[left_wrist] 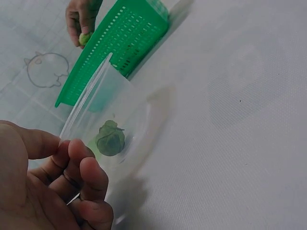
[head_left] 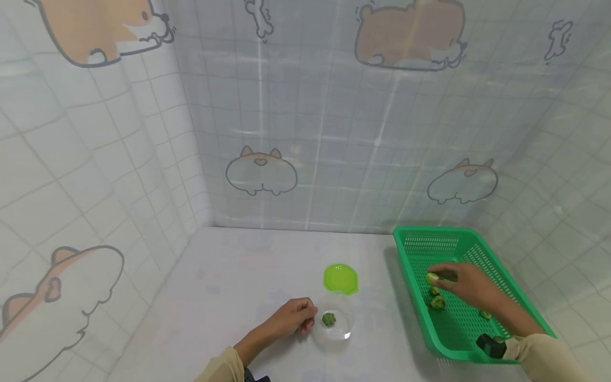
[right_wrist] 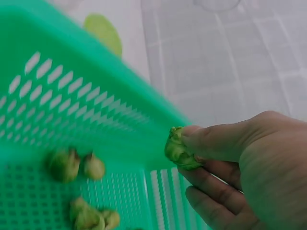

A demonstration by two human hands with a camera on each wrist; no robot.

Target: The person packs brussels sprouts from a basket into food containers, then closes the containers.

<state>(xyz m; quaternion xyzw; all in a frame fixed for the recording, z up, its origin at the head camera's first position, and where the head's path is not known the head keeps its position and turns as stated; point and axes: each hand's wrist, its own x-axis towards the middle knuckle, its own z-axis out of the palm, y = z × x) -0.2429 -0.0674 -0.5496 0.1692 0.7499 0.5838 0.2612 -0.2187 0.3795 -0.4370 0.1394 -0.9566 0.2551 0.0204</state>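
Note:
My left hand (head_left: 292,317) pinches the rim of a clear plastic tub (head_left: 345,323) between thumb and forefinger, best seen in the left wrist view. Inside the tub lies one Brussels sprout (left_wrist: 110,139). Over the green basket (head_left: 431,339), my right hand (head_left: 470,284) pinches another Brussels sprout (right_wrist: 181,149) between thumb and fingers, lifted off the basket floor. Several more sprouts (head_left: 437,302) rest on the basket's bottom; in the right wrist view they sit in two loose groups (right_wrist: 88,215).
A lime-green lid (head_left: 341,278) lies flat on the white tabletop (head_left: 248,265) just behind the tub. Tiled-pattern sheeting with cartoon dogs (head_left: 261,172) rises behind the table and along both sides. The basket's raised wall (head_left: 415,297) stands between tub and sprouts.

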